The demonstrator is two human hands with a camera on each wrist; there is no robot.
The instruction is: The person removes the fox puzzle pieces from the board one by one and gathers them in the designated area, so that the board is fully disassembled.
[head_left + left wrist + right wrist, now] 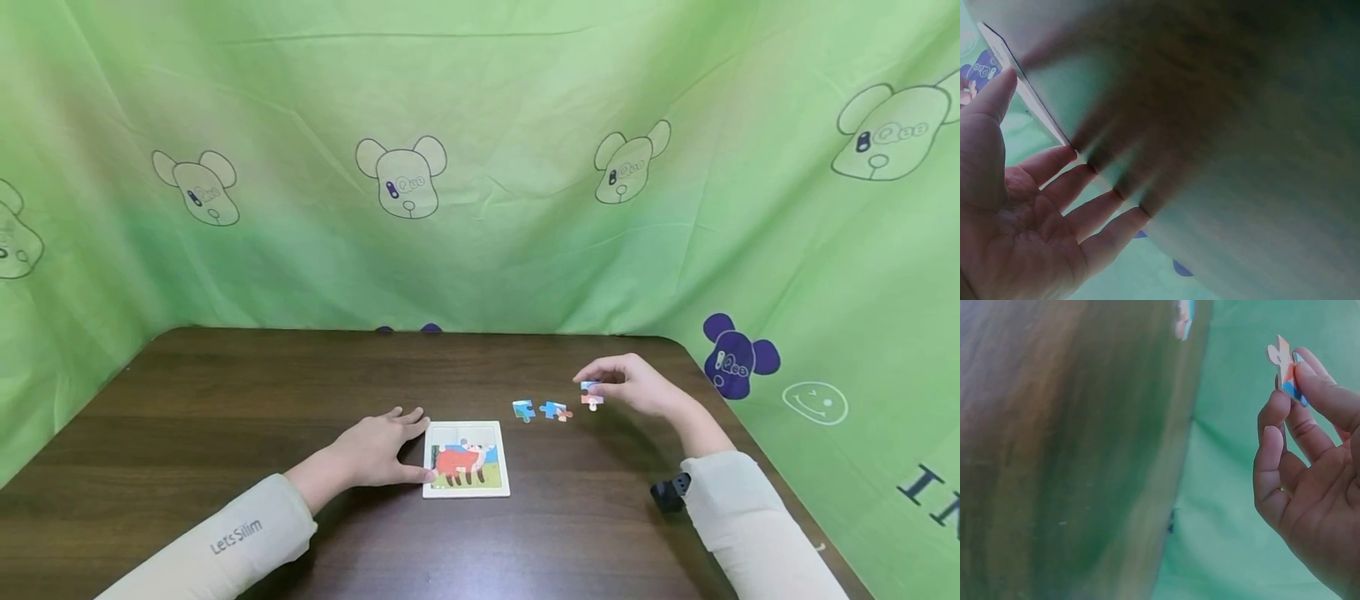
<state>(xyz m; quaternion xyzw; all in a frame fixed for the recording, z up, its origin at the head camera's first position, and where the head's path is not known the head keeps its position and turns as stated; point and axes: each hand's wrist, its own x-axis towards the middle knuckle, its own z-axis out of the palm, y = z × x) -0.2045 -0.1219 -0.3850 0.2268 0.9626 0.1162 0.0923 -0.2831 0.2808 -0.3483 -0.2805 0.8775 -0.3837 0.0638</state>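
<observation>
A small square picture puzzle (467, 492) with a white frame lies on the table, showing a red animal on green ground; part of its top looks blank. Beside its left edge rests my left hand (375, 450), thumb on the frame's lower left and the index fingertip by the upper left corner. In the left wrist view the spread fingertips (1132, 219) touch the tabletop. Over the table to the right, my right hand (637, 385) pinches a blue, orange and white puzzle piece (1286, 370) between thumb and fingers, raised off the surface.
Two loose puzzle pieces, a blue-green one (523, 409) and a blue one with an orange part (553, 410), lie between the frame and my right hand. The brown wooden table (262, 375) ends at a green printed curtain (487, 250) behind and at the sides.
</observation>
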